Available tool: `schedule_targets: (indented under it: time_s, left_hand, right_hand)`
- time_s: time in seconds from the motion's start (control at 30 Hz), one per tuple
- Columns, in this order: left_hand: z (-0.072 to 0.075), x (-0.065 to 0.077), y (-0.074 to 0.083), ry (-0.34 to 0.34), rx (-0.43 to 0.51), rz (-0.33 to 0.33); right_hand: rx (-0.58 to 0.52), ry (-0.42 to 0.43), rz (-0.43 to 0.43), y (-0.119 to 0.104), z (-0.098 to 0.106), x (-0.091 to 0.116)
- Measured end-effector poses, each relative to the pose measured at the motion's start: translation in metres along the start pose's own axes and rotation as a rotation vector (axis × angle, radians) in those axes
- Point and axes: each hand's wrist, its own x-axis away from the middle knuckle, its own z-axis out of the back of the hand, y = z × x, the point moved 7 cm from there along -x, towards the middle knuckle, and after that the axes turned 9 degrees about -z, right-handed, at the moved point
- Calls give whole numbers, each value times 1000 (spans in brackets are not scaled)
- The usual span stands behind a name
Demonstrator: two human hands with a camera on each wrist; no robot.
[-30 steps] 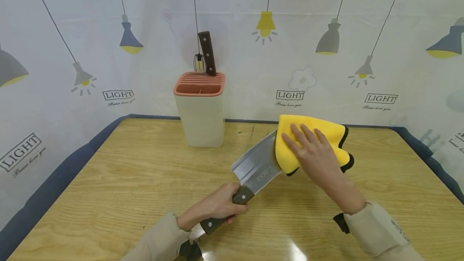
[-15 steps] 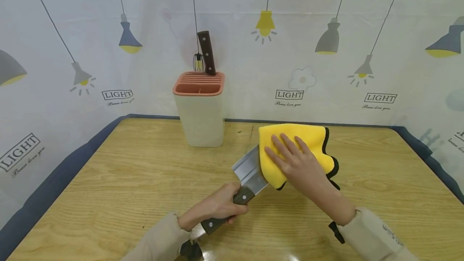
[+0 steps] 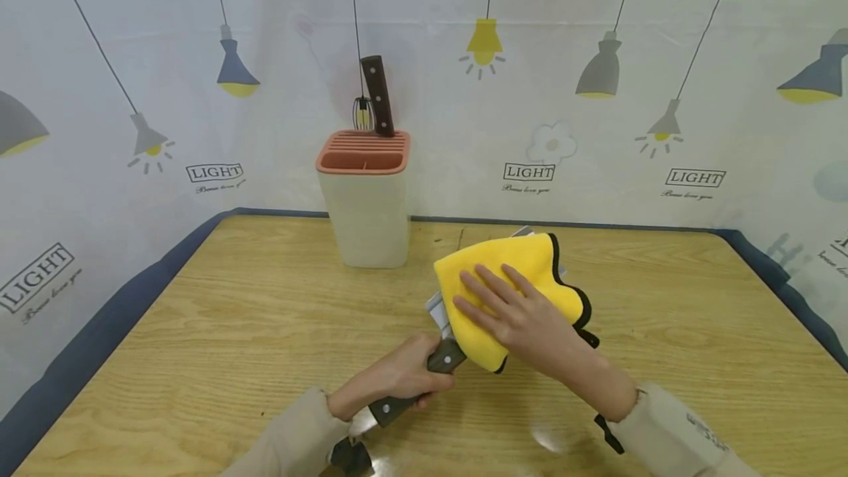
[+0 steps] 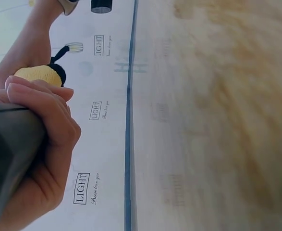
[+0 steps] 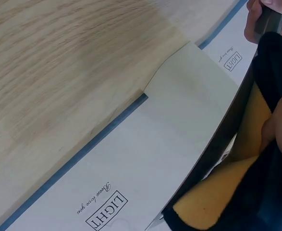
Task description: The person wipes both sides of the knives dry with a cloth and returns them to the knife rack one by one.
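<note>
In the head view my left hand grips the dark riveted handle of a cleaver, its blade slanting up to the right. A folded yellow cloth with black edging covers most of that blade; only slivers show at the heel and far end. My right hand lies over the cloth with its fingers straight and spread, pressing on the blade. The left wrist view shows the left hand's curled fingers round the handle. Seen from the right wrist, the cloth hangs beside the blade's dark underside.
Behind, to the left, a cream knife block with a slotted coral top stands on the wooden table. One dark-handled knife stands in it. A lamp-printed white sheet hangs along the table's back and sides.
My right hand has slid the cloth down the blade toward the handle, leftward and nearer to me. The left hand and the cleaver have stayed almost still.
</note>
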Motion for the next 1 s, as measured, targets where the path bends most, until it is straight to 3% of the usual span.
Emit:
schedule_targets:
  time_s: [0.27,0.7,1.0]
  left_hand:
    - [-3,-3,2,-53,6,-35]
    - [-3,-2,0,-40,1,-33]
    - [-3,-4,2,-52,5,-52]
  right_hand:
    - [-34,36,81,-9,1,-1]
    - [-9,54,163,-21,4,-6]
    - [-32,12,115,-14,5,-6]
